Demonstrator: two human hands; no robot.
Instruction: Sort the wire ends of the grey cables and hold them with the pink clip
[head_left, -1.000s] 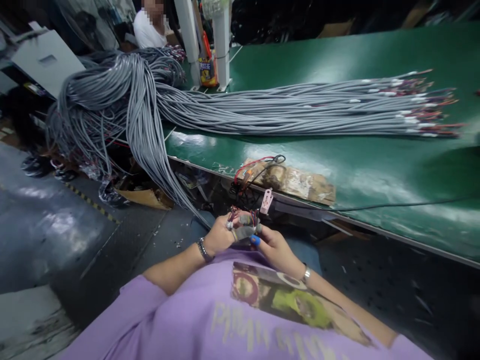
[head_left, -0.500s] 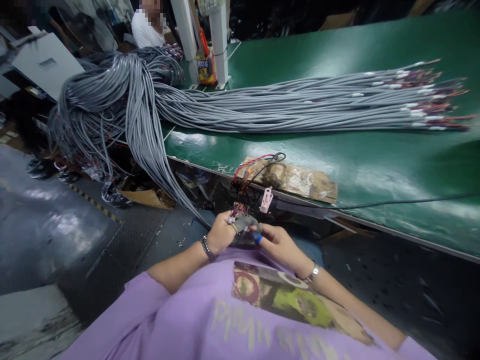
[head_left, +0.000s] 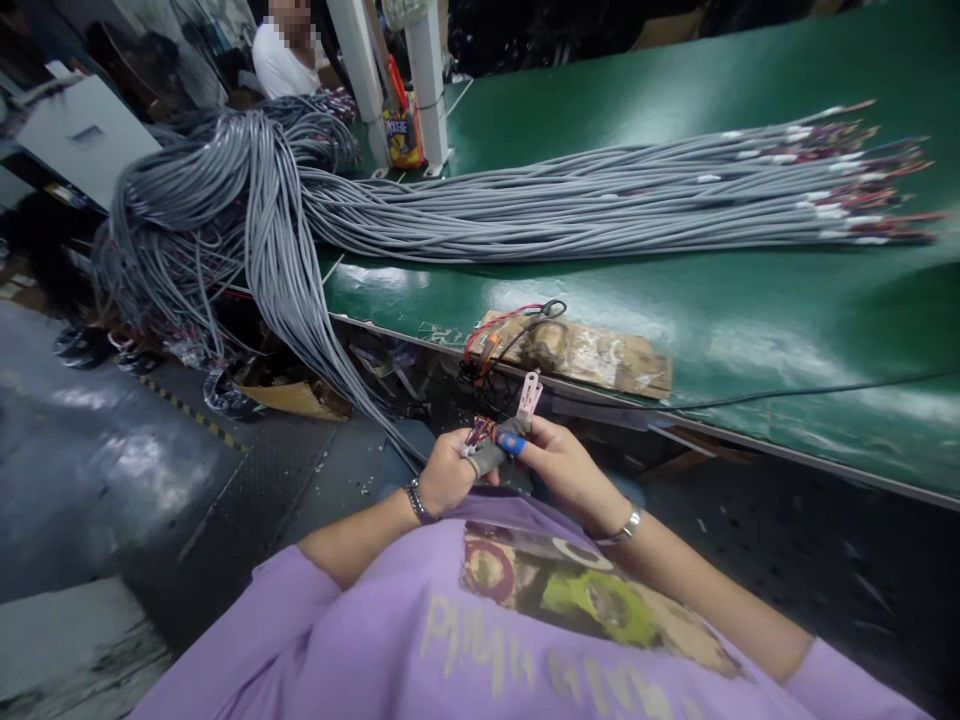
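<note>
My left hand [head_left: 448,470] is closed around the near end of a bundle of grey cables [head_left: 360,395], which runs down from the bench at the left. Grey covering wraps a fingertip of this hand. Thin dark red and purple wire ends [head_left: 480,432] stick out above its fingers. My right hand [head_left: 566,468] is beside it, its blue-wrapped thumb pressed close to those wire ends. Its fingers are bent and partly hidden, so what they pinch is hard to see. Just beyond my right fingers is a pale pink clip-like piece [head_left: 529,393].
Long grey cables [head_left: 570,215] lie across the green bench [head_left: 787,320], and more are heaped at the left. A cardboard-like strip [head_left: 615,365], with red and black leads, lies at the near edge. A white post [head_left: 431,90] stands behind. Another person [head_left: 285,60] is at the far left.
My right hand has moved up and left, its blue-wrapped thumb now against the wire ends in my left hand. The pink clip-like piece is now tilted, close to my right fingers.
</note>
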